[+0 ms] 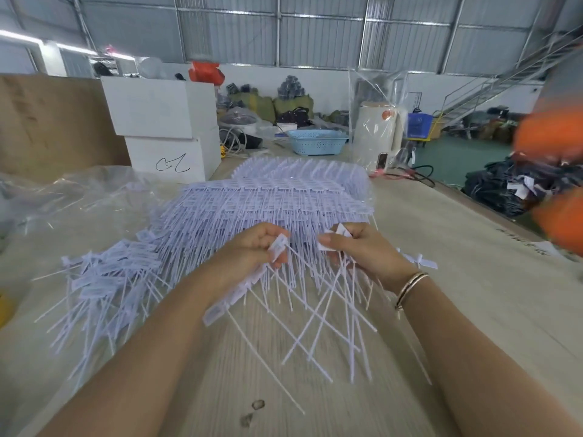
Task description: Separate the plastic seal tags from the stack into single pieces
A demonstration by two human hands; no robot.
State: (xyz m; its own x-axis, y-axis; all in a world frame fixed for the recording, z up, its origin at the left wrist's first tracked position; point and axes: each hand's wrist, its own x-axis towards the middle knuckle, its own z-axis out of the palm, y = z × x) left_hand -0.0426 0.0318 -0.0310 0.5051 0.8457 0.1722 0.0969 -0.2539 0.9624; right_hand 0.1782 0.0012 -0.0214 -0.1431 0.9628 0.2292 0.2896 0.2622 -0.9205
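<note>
The left hand (255,247) pinches one tag head (279,246); the right hand (362,250) grips a neighbouring tag (342,230) just before the stack (268,200) on the surface (441,247). Pull the heads straight apart close to their joint, so tails slide free untangled, then drop onto the loose pile (104,279).

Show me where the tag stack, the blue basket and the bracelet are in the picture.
tag stack (277,197), head view, on the top layer of joined tags
blue basket (317,142), head view, on its front wall
bracelet (410,287), head view, on the band at the right wrist
</note>
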